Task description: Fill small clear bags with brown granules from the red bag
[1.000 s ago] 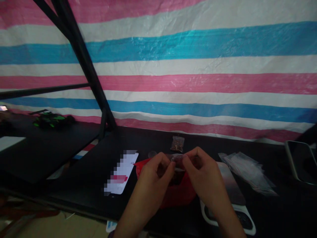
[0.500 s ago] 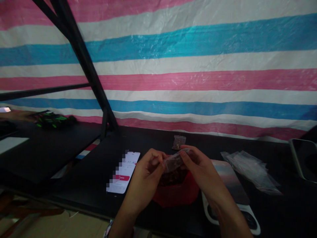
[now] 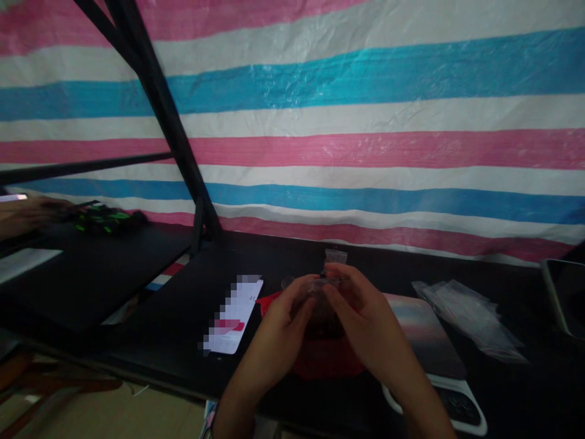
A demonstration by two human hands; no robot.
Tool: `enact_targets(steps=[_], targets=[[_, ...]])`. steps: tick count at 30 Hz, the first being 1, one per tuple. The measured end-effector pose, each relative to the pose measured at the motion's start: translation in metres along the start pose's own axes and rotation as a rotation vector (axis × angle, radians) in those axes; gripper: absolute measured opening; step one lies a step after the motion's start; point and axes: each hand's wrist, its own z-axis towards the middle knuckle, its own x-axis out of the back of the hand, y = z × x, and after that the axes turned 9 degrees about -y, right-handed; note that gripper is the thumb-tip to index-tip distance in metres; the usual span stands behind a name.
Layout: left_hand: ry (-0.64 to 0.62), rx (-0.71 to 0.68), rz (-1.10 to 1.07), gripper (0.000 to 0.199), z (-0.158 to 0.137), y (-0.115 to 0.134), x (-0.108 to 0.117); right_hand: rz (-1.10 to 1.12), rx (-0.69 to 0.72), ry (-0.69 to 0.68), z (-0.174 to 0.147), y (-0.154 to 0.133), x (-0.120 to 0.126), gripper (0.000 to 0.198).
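My left hand [image 3: 282, 320] and my right hand [image 3: 361, 317] meet over a red bowl [image 3: 329, 361] on the black table [image 3: 150, 323]. Both pinch a small clear plastic bag [image 3: 320, 292] between their fingertips, holding it above the bowl. Dark small pieces fill the bowl under the hands; what they are is too dim to tell. Just behind my fingers, another small clear bag [image 3: 335, 256] with small bits lies on the table.
A white phone-like card [image 3: 234, 314] lies left of the bowl. A scale with a metal plate [image 3: 429, 341] sits right of it, then a pile of empty clear bags [image 3: 470, 317]. A striped tarp [image 3: 365, 122] hangs behind. A black-green toy car [image 3: 105, 218] sits far left.
The bag was stretched wide between my hands, then tilted up by the right hand; now both hands have closed in together around it above the bowl.
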Motion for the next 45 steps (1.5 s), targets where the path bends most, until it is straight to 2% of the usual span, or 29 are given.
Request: enact_targets(steps=[3,8,11,13,19,22,26,31,36,41,45], targets=[[0.067,-0.031,0.058,0.034,0.001,-0.003,0.004,0.055,0.009,-0.006,-0.001,0.001,0.006,0.037],[0.079,-0.046,0.069,0.032,0.002,-0.003,0.005,0.027,-0.041,-0.067,-0.002,0.002,0.014,0.037],[0.099,-0.066,0.13,0.031,0.001,0.0,0.005,0.027,-0.05,-0.104,-0.003,0.0,0.016,0.028],[0.112,-0.076,0.167,0.032,0.001,0.002,0.006,0.026,-0.045,-0.075,-0.003,-0.001,0.018,0.023],[0.033,-0.034,0.291,0.035,-0.001,0.004,0.006,0.077,-0.034,-0.014,-0.003,0.0,0.017,0.023],[0.059,-0.032,0.333,0.036,-0.001,0.004,0.005,0.125,-0.028,-0.042,-0.003,0.001,0.017,0.026],[0.101,-0.054,0.319,0.033,0.0,0.007,0.003,0.109,-0.046,-0.053,-0.005,0.003,0.022,0.04],[0.098,-0.038,0.262,0.033,0.003,0.006,-0.002,-0.017,-0.038,-0.182,-0.005,0.007,0.027,0.026],[0.023,-0.049,0.255,0.035,0.004,0.003,-0.006,-0.088,-0.028,-0.129,-0.003,0.011,0.027,0.026],[0.122,-0.027,0.311,0.035,0.004,0.003,-0.003,-0.044,-0.041,-0.106,-0.003,0.009,0.026,0.029],[0.052,-0.043,0.323,0.034,0.003,0.004,-0.004,-0.055,-0.038,-0.149,-0.004,0.004,0.024,0.028]])
